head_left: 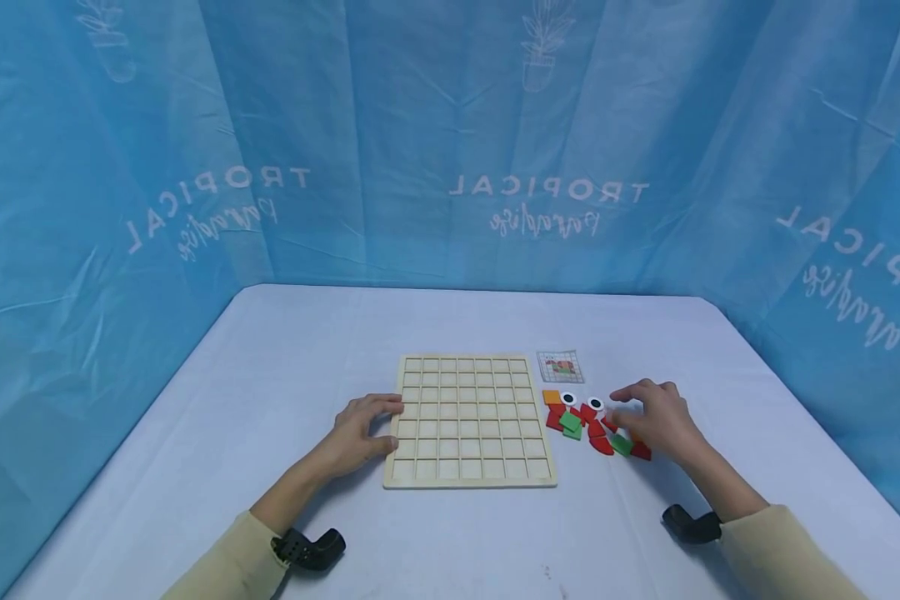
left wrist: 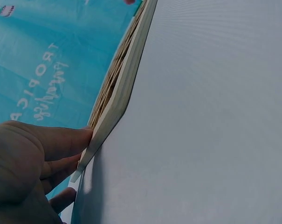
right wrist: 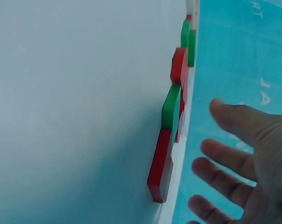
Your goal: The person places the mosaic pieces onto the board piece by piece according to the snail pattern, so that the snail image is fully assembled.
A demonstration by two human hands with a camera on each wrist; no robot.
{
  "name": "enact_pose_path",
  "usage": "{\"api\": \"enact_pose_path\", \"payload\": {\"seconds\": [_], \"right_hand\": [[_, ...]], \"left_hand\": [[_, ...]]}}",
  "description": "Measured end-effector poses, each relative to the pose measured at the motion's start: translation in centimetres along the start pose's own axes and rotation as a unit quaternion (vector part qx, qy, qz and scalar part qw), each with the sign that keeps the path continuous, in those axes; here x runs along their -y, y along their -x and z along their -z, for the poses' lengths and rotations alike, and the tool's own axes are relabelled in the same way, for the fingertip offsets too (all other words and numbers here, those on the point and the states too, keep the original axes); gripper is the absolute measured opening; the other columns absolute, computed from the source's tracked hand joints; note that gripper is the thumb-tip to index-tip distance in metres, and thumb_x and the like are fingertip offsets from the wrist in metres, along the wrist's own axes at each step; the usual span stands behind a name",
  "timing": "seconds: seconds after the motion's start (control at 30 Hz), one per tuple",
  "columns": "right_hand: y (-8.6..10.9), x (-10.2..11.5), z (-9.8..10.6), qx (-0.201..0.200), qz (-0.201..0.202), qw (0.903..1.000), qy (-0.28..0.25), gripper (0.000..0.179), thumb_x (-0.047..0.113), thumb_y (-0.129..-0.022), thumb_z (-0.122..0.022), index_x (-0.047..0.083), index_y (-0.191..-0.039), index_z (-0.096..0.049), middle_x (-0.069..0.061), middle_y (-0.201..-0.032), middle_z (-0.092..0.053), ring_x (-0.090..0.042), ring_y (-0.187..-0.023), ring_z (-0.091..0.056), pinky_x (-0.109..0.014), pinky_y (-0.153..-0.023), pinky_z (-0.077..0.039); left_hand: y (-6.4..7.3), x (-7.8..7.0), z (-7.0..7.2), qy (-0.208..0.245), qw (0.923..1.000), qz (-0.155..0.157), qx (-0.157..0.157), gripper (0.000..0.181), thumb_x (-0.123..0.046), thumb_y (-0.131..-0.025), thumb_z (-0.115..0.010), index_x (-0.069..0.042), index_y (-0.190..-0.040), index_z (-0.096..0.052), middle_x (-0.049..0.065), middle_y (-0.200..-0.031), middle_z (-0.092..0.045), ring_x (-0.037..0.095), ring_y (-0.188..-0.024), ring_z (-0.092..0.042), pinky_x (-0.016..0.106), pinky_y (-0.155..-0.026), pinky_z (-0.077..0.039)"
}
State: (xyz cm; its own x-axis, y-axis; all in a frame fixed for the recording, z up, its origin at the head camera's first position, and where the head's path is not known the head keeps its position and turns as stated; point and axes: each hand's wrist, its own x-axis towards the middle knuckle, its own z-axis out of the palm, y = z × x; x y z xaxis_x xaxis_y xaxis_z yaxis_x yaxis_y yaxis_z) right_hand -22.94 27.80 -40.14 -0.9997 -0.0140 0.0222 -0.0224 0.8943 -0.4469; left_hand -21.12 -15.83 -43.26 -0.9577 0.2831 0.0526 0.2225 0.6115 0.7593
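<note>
A blue fabric curtain with white lettering (head_left: 397,125) stands along the left, far and right edges of the white cloth-covered table (head_left: 292,350). Toward the table's left edge, a beige sleeve (head_left: 228,567) ends at a black wrist device (head_left: 311,550). Beyond it the left hand (head_left: 356,433) rests on the left rim of a square, pale wooden board with a grid of recessed cells (head_left: 468,422); its thumb and fingers are spread apart along that rim. The board lies flat between the table's left and right edges, well apart from the far one.

Just beside the board's right edge lie loose flat pieces: an orange square piece (head_left: 551,397), a white disc with a black centre (head_left: 567,399), two overlapping green square pieces (head_left: 570,422) and several red pieces, some curved (head_left: 601,446). A small gridded picture card (head_left: 560,367) lies beyond them, near the board's far right corner. Farther right, the right hand (head_left: 662,417) hangs above the pieces, thumb and fingers spread, pinching nothing. A second black wrist device (head_left: 692,527) and beige sleeve (head_left: 783,554) follow, toward the table's right edge.
</note>
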Motion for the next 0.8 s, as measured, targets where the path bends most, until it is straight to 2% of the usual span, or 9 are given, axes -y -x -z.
{"api": "enact_pose_path", "payload": {"seconds": [0.3, 0.63, 0.8], "right_hand": [[1.1, -0.5, -0.6, -0.002, 0.0, 0.9995, 0.03, 0.046, 0.03, -0.069, -0.081, 0.005, -0.106, -0.07, -0.021, -0.114, -0.059, -0.04, -0.108, -0.041, -0.047, -0.073, -0.048], [0.3, -0.4, -1.3, -0.026, 0.03, 0.9974, 0.06, 0.039, 0.024, -0.067, -0.082, 0.005, -0.1, -0.072, -0.019, -0.107, -0.062, -0.039, -0.103, -0.045, -0.052, -0.08, -0.041], [0.0, -0.5, -1.5, -0.023, 0.037, 0.9977, 0.052, 0.038, 0.021, -0.068, -0.081, 0.008, -0.103, -0.072, -0.019, -0.108, -0.061, -0.038, -0.104, -0.045, -0.051, -0.079, -0.042]], "left_hand": [[0.0, 0.1, 0.0, 0.001, 1.0, -0.001, 0.0, 0.047, -0.009, -0.08, -0.069, -0.006, -0.126, -0.057, 0.006, -0.143, -0.045, 0.031, -0.132, -0.032, 0.056, -0.11, -0.016], [0.1, 0.2, 0.1, 0.0, 0.9999, -0.011, -0.001, 0.047, -0.009, -0.081, -0.068, -0.004, -0.126, -0.056, 0.008, -0.143, -0.045, 0.032, -0.133, -0.031, 0.057, -0.111, -0.013], [0.1, 0.1, 0.1, -0.001, 1.0, -0.008, -0.002, 0.047, -0.009, -0.081, -0.068, -0.005, -0.126, -0.056, 0.008, -0.143, -0.045, 0.032, -0.134, -0.031, 0.057, -0.112, -0.012]]}}
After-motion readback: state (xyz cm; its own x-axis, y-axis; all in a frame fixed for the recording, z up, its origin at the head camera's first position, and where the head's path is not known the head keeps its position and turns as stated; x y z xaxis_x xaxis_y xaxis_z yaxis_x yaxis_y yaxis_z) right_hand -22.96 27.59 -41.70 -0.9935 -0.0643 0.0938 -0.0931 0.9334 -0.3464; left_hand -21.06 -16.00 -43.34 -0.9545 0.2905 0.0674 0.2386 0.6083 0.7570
